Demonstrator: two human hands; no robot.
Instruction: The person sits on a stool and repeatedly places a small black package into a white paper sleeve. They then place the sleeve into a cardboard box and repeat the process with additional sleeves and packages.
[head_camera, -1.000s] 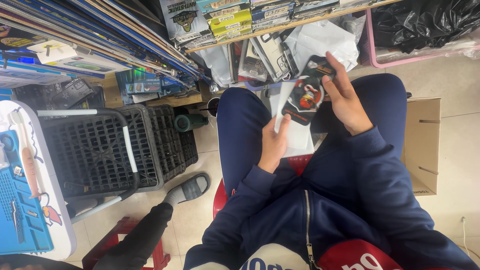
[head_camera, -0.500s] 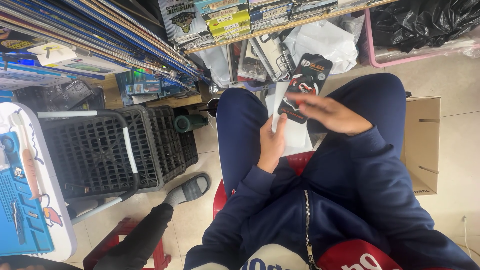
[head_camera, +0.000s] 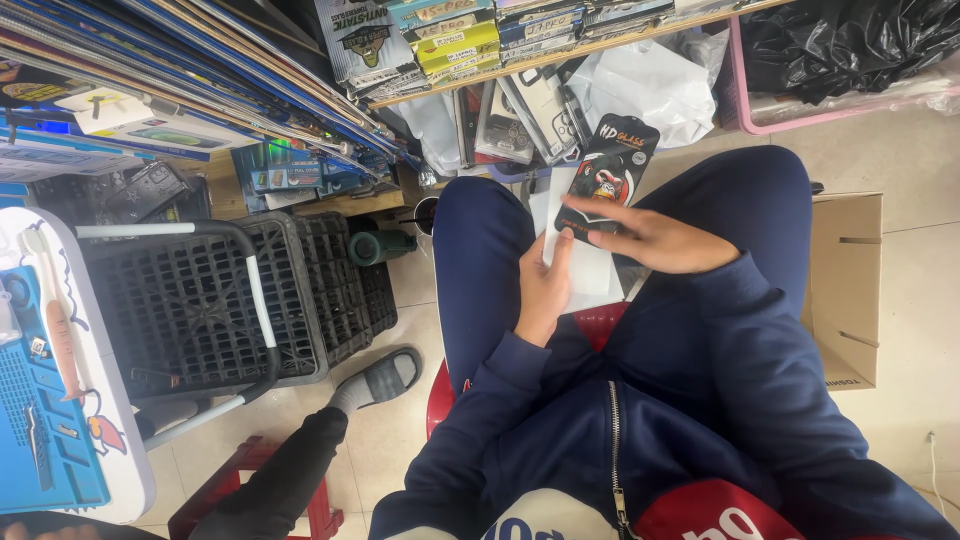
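Note:
I sit on a red stool (head_camera: 600, 322) in blue trousers and a navy jacket. My right hand (head_camera: 655, 238) lies across the lower end of a black retail pack (head_camera: 608, 168) with a picture on its front, fingers pointing left and gripping it. Under it, between my thighs, is a flat white packet (head_camera: 585, 272). My left hand (head_camera: 541, 288) holds that packet's left edge, with a fingertip touching the bottom corner of the black pack.
A black plastic crate (head_camera: 200, 300) with a white-handled frame stands left. Another person's leg in a grey sock and sandal (head_camera: 380, 378) is beside it. An open cardboard box (head_camera: 846, 290) stands right. Shelves of stacked packets (head_camera: 450, 40) are ahead, and a blue work mat (head_camera: 45, 430) lies far left.
My right hand has swung from gripping the black pack's right side to lying flat across its lower end, fingers pointing left. The pack has tipped more upright. My left hand has barely moved.

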